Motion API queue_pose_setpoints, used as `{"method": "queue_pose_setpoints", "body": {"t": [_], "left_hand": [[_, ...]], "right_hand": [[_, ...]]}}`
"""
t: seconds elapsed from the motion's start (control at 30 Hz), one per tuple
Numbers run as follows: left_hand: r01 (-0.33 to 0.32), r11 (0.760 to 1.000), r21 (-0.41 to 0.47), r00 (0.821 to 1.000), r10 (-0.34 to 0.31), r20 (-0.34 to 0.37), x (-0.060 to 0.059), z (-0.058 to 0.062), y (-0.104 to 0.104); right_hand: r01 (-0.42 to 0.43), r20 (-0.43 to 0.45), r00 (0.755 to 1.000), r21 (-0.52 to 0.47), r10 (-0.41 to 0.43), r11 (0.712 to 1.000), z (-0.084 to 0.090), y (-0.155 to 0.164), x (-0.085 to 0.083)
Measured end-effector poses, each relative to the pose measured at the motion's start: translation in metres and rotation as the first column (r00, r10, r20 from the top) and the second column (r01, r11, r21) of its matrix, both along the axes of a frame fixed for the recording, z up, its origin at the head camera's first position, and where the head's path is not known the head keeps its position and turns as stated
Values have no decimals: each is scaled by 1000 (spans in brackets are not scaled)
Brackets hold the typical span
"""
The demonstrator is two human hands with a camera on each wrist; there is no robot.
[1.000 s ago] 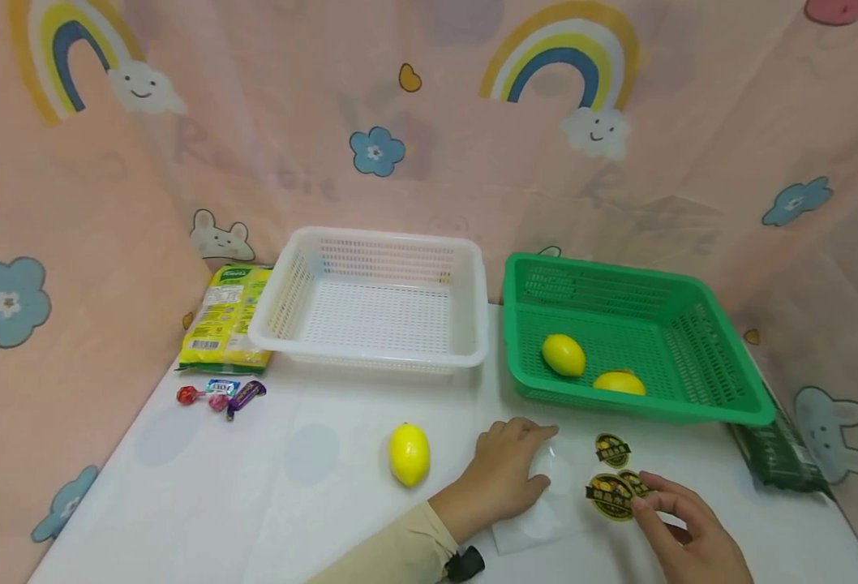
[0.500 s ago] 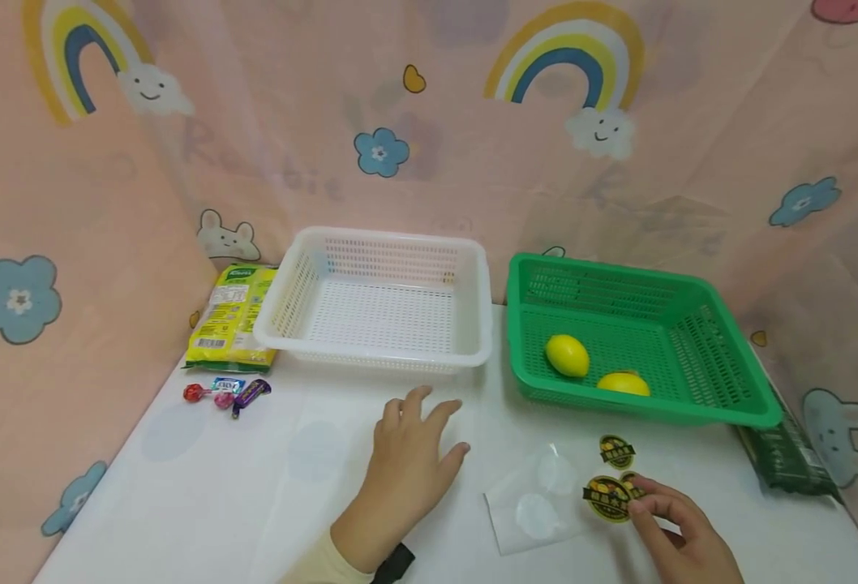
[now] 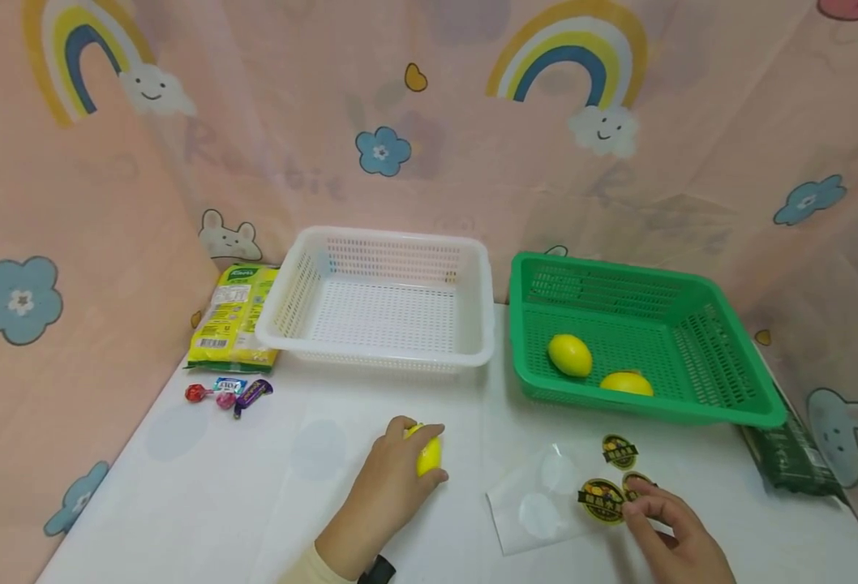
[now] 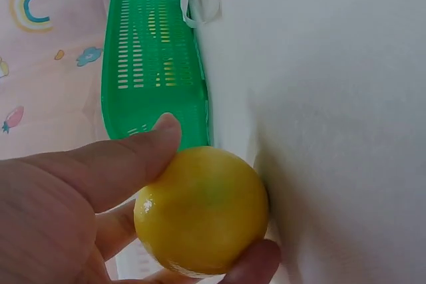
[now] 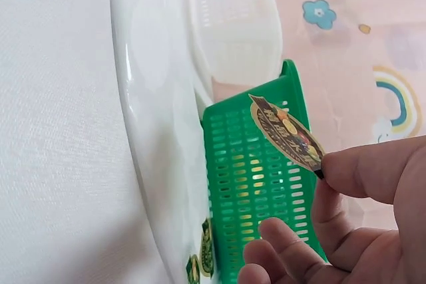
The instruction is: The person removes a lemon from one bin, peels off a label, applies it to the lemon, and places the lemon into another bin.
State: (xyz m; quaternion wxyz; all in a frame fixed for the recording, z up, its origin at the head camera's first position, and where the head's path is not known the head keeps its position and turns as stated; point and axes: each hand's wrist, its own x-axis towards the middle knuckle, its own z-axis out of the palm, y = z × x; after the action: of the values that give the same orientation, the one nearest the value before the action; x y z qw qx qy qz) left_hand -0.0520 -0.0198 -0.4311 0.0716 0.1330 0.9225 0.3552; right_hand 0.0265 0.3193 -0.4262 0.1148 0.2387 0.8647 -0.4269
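Observation:
My left hand (image 3: 388, 474) has its thumb and fingers around a yellow lemon (image 3: 429, 456) on the white table. In the left wrist view the thumb lies along one side of the lemon (image 4: 203, 209) and fingertips curl on the other. My right hand (image 3: 680, 527) pinches the edge of a round black-and-gold fruit sticker (image 5: 287, 134) between thumb and forefinger, with the other fingers loosely bent. Below it lies a translucent sticker sheet (image 3: 505, 519) with pale round blanks. Another sticker (image 3: 619, 451) is on the sheet, and a further one is partly hidden by the right hand.
Two lemons (image 3: 570, 355) sit in a green basket (image 3: 648, 414) at back right. Left of it stands a white basket (image 3: 385, 354). A yellow packet (image 3: 228, 324) and several candies (image 3: 252, 393) lie at the left; a dark green packet (image 3: 794, 458) lies at the far right.
My left hand has left the sticker sheet, moved left and taken hold of the lemon. The right hand keeps the sticker almost in place.

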Motion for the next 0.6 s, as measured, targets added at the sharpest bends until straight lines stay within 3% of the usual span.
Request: {"method": "queue_pose_setpoints", "body": {"t": [0.1, 0.2, 0.27, 0.33, 0.37, 0.43, 0.6], "left_hand": [[10, 999, 34, 1000, -10, -17, -1, -1, -2], [26, 991, 128, 999, -20, -48, -5, -2, -4], [36, 970, 242, 998, -21, -63, -8, 2, -3], [58, 930, 364, 995, -26, -92, -12, 8, -2], [73, 901, 429, 994, -31, -104, -14, 12, 0], [110, 820, 561, 992, -53, -117, -17, 21, 3], [172, 580, 796, 984, -138, -113, -19, 39, 12]], "right_hand": [[8, -12, 1000, 2, -8, 1000, -2, -2, 0], [29, -46, 999, -4, -30, 1000, 0, -11, -1], [29, -70, 997, -28, -31, 999, 7, -21, -3], [25, -96, 995, -73, -32, 997, 16, -31, -7], [17, -113, 993, -107, -29, 994, 21, -36, -9], [-2, -155, 988, -203, -30, 979, 33, -47, -15], [-75, -293, 955, -385, -44, 920, 62, -78, -27]]}}
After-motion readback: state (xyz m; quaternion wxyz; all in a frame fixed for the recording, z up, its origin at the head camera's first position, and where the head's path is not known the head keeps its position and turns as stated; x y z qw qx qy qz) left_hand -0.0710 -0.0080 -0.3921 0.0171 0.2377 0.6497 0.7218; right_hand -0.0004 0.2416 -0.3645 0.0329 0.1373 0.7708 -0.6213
